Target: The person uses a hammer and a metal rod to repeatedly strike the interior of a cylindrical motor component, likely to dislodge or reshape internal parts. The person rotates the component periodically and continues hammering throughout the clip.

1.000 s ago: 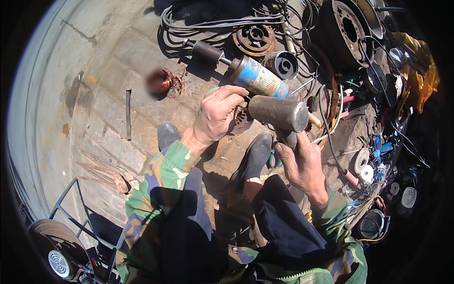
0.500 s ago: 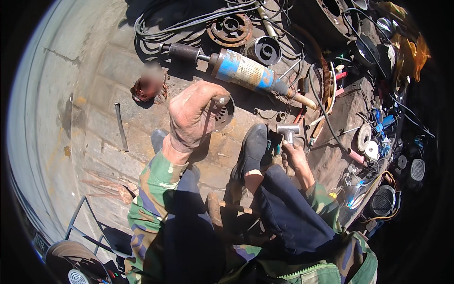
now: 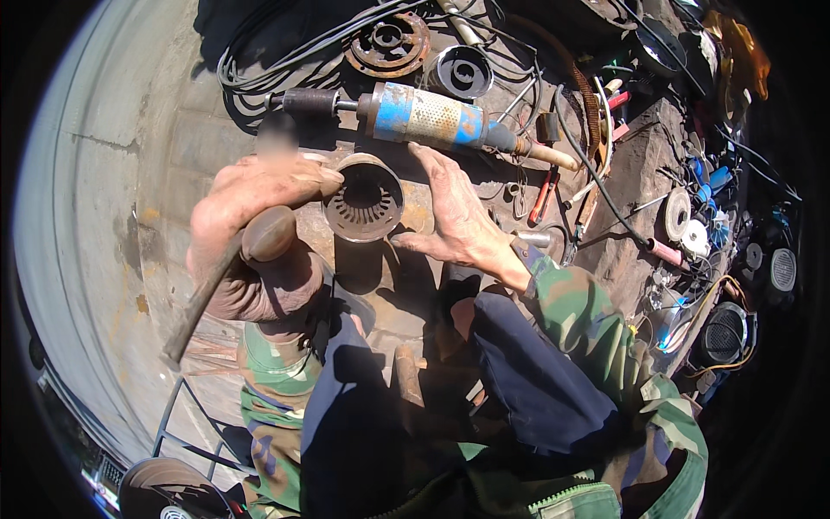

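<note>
A rusty open metal cylinder [image 3: 363, 201] with slotted inner teeth stands on end on the paving between my knees. My left hand [image 3: 251, 195] is closed around a hammer [image 3: 264, 235]; its handle slants down to the left and its fingertips reach the cylinder's left rim. On the cylinder's right side, my right hand [image 3: 458, 216] is spread flat with nothing in it. Just beyond both hands lies a long blue and perforated silver pump body [image 3: 424, 117].
A rusty disc [image 3: 389, 43], a metal ring [image 3: 462, 73] and black cables [image 3: 251, 60] lie at the back. Red-handled pliers [image 3: 545, 195], small tools and round parts crowd the right side. A metal frame [image 3: 173, 424] stands at lower left.
The cylinder has gone from my right hand down onto the ground, standing on end. My left hand now holds a hammer. My right hand has opened beside the cylinder.
</note>
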`<state>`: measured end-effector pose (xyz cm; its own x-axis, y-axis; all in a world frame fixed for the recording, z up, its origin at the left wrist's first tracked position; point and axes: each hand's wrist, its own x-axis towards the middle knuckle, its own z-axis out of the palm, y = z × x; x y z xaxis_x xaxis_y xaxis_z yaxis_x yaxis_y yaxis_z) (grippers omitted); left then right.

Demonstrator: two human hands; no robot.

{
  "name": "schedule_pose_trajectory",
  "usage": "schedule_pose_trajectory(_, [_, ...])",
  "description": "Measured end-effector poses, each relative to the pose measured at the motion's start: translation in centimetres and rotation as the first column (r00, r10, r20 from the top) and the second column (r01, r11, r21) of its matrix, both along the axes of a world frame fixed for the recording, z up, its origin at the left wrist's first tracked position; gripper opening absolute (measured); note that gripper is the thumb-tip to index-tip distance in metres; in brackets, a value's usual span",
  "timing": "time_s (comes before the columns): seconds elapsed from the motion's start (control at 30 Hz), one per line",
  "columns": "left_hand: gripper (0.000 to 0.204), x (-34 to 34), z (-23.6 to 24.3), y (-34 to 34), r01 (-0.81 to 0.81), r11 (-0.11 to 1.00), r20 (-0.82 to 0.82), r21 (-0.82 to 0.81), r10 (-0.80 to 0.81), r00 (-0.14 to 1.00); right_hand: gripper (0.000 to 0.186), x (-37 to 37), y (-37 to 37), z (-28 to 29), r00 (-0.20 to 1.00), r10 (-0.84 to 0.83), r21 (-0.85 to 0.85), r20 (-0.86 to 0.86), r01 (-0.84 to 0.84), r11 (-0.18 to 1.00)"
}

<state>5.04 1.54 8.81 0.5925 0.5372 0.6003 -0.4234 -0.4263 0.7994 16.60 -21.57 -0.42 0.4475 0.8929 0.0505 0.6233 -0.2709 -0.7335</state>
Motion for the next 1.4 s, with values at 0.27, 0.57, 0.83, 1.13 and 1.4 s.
schedule_pose_trajectory(0.27, [0.042,-4.0,-7.9,4.5,-0.468,0.881,-0.517,-0.071,0.369,0.772,0.119,-0.8,4.9,0.6,0.989,0.146,0.080,-0.004,-0.145,0.986])
schedule_pose_trajectory(0.57, [0.024,-5.3,-19.3,4.5,-0.117,0.851,-0.700,0.512,0.492,0.517,0.114,-2.4,2.4,0.0,0.984,0.141,0.118,-0.105,-0.128,0.985])
schedule_pose_trajectory(0.83, [0.062,-7.1,-14.5,-3.5,-0.331,0.942,-0.933,-0.059,0.066,0.354,0.097,-6.6,-0.7,-0.9,0.992,0.083,0.113,-0.100,-0.071,0.991])
schedule_pose_trajectory(1.13, [0.066,-6.0,-14.5,-5.2,-0.399,-0.017,-0.306,-0.917,-0.613,0.728,0.093,-6.8,-0.6,-1.4,0.986,0.127,0.085,-0.104,-0.119,0.989])
schedule_pose_trajectory(1.4, [0.056,-5.0,-15.3,-3.2,-0.348,-0.169,-0.186,-0.922,-0.596,0.781,0.108,-4.5,1.1,-1.2,0.978,0.105,0.075,-0.179,-0.093,0.993])
